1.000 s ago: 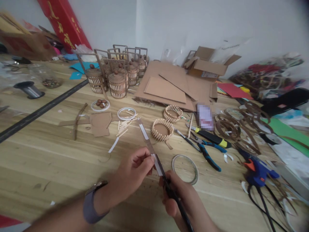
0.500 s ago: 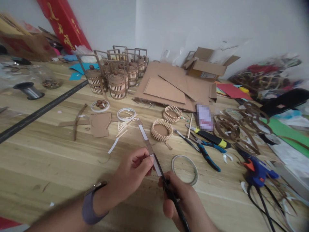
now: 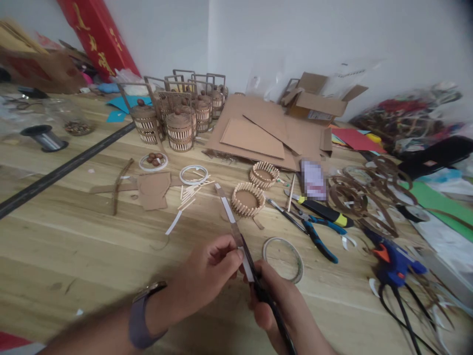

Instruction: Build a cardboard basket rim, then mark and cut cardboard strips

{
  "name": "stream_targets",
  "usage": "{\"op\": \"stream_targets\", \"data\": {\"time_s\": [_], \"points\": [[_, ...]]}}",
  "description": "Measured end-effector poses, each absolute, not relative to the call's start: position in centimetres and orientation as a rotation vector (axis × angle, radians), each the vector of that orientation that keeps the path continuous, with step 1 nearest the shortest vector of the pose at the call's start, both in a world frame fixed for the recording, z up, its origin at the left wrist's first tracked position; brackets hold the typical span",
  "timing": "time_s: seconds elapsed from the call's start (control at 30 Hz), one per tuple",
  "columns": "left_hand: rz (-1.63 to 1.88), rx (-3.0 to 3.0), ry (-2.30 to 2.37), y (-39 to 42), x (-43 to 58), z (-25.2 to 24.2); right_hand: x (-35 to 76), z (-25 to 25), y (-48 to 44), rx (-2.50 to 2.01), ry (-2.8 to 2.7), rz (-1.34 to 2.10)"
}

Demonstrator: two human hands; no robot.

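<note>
My left hand (image 3: 218, 264) is closed, thumb and fingers pinching a narrow brown strip (image 3: 236, 231) that has white, tape-like pieces (image 3: 228, 211) stuck along it. The strip's far end points away, just left of the round stick-walled basket (image 3: 248, 199). Closed around a black cutting tool that looks like scissors (image 3: 271, 303), my right hand (image 3: 286, 301) is beside the strip's near end. The dark blade lies along the strip's right edge; whether it is cutting in cannot be seen. A roll of tape (image 3: 283, 260) lies right of the hands.
Small finished baskets with handles (image 3: 180, 130) stand at the back, beside cardboard sheets (image 3: 251, 138). Loose sticks (image 3: 190, 192) lie left of the strip. Pliers (image 3: 320, 241), a utility knife (image 3: 325, 211) and a blue glue gun (image 3: 395, 259) are on the right, near brown strip coils (image 3: 347, 195).
Both hands have shifted slightly right and nearer to me, carrying the strip along. The black scissors remain beside the strip. Nothing on the table has visibly moved.
</note>
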State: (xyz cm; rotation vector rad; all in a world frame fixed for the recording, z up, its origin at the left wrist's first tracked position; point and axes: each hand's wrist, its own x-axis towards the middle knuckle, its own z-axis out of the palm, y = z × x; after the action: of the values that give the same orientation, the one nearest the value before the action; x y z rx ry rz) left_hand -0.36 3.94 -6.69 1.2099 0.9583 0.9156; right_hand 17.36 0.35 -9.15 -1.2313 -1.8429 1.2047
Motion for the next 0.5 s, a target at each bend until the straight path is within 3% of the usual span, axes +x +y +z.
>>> {"op": "stream_targets", "data": {"time_s": [0.5], "points": [[0.904, 1.207, 0.938, 3.9, -0.4, -6.7, 16.9, -7.9, 0.1, -1.347, -1.859, 1.138]]}}
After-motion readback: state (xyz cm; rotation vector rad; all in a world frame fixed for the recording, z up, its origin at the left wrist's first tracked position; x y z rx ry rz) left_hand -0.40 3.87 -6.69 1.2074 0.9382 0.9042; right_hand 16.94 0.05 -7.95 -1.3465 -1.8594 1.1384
